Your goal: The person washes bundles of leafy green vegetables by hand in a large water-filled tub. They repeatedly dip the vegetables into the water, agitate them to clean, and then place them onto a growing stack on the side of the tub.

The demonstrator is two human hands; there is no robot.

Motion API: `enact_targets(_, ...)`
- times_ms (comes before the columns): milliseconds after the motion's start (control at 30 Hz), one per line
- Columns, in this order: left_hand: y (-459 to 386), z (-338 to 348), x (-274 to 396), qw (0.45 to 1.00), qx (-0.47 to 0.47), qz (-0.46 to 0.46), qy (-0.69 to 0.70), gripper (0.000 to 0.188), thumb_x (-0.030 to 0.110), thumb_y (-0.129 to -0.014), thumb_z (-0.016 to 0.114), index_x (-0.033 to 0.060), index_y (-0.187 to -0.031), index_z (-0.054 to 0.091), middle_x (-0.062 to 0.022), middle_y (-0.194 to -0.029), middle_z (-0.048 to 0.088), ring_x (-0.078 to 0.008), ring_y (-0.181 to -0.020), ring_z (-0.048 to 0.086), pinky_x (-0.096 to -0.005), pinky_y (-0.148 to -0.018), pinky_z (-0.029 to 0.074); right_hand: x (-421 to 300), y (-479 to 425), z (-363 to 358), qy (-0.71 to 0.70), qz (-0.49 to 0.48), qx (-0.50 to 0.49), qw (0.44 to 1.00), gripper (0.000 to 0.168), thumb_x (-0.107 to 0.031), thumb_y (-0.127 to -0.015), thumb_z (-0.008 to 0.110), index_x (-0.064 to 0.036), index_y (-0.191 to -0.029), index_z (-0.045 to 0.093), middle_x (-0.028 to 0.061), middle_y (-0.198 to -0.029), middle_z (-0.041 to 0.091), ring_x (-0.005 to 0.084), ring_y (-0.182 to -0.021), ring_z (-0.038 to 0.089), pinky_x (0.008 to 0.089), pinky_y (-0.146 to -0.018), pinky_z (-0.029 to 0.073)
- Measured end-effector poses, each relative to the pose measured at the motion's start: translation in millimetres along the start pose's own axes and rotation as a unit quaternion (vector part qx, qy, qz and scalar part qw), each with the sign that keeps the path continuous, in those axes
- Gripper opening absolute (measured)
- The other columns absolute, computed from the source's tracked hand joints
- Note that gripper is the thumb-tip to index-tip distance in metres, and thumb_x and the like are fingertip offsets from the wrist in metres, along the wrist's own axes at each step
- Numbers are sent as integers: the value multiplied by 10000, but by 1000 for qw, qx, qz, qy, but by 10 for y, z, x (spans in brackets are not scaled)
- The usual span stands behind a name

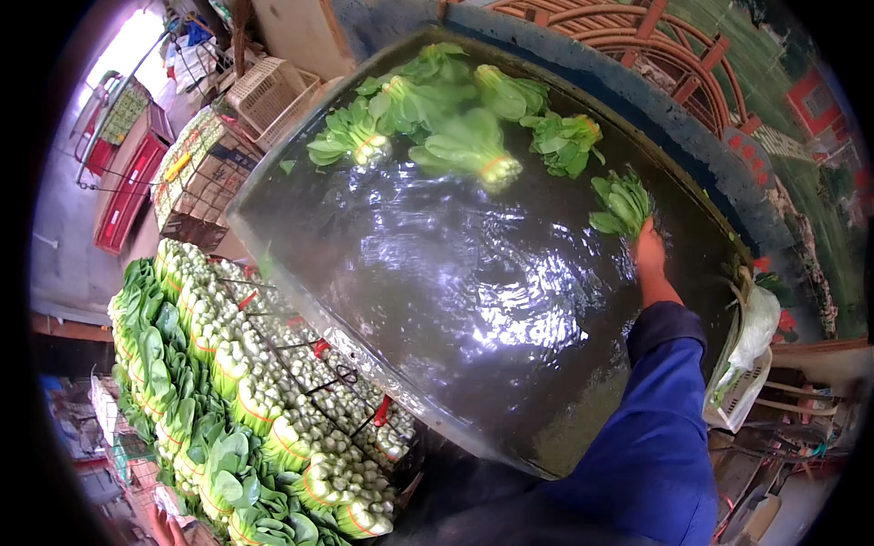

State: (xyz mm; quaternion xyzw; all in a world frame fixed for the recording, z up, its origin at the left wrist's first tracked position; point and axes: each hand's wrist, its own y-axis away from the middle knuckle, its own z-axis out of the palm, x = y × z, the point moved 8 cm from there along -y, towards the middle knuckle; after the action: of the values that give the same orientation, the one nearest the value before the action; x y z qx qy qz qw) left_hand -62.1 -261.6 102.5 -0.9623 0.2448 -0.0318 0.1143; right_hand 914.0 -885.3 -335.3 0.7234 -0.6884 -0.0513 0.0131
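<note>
My right hand [650,249] reaches into a water-filled tank [382,382] and grips a bunch of leafy greens [620,203] by its stem end. The leaves of that bunch point up and away from the wrist. Several bunches of bok choy [471,150], tied with orange bands, float near the tank's far side. Fingers of what seems to be my left hand [164,527] show at the bottom left edge, beside the stacked greens. The rest of that hand is out of frame, and whatever it may hold is hidden.
Banded bok choy [273,396] is piled in rows along the tank's left side, stem ends up, beside a wire rack [311,392] with red ties. Plastic crates [270,92] stand behind. A white basket [737,403] with plastic film adjoins the tank's right end.
</note>
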Motion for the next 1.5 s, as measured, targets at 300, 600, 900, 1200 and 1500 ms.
enact_targets(300, -212, 264, -134, 943, -48, -32, 329, 516, 136, -1106, 527, 15, -1595, 413, -121, -1634, 430, -279, -1424, 455, -433, -1197, 332, -367, 960, 1113, -641, 163, -120, 740, 509, -367, -907, 812, 3, -1234, 687, 109, -1073, 750, 242, -922, 724, 370, -815, 580)
enact_targets(600, -236, 357, -341, 930, -45, 16, 365, 472, 56, -1080, 528, 14, -1550, 509, -115, -1547, 545, -248, -1308, 598, -375, -1136, 442, -2511, 2947, -660, -787, 190, -375, 451, 497, -458, -997, 666, -81, -1320, 683, 156, -1317, 714, 361, -1232, 666, 592, -1127, 471)
enact_targets(900, -800, 675, -660, 931, -50, 136, 336, 378, 134, -973, 726, 44, -1340, 693, -154, -1378, 691, -305, -1328, 625, -403, -1151, 456, -4479, 4630, -2616, -697, -71, -472, 535, 560, -443, -978, 695, 0, -1318, 649, 181, -1220, 734, 348, -1100, 720, 503, -1039, 563)
enact_targets(1200, -1428, 1497, -732, 929, -88, 133, 334, 483, 439, -1048, 610, 41, -1315, 668, -215, -1277, 704, -402, -1234, 642, -460, -1048, 511, -6919, 6572, -3630, -454, -334, -551, 615, 478, -359, -956, 749, -25, -1285, 655, 111, -1154, 739, 237, -991, 729, 412, -896, 594)
enact_targets(1500, -1175, 1600, -566, 936, -105, 166, 292, 511, 454, -1077, 518, -5, -1261, 647, -236, -1201, 712, -434, -1124, 658, -529, -1024, 502, -9027, 8163, -3247, -112, -714, -386, 573, 996, -419, -760, 859, 10, -1555, 440, 198, -1399, 637, 285, -1259, 630, 401, -1105, 492)
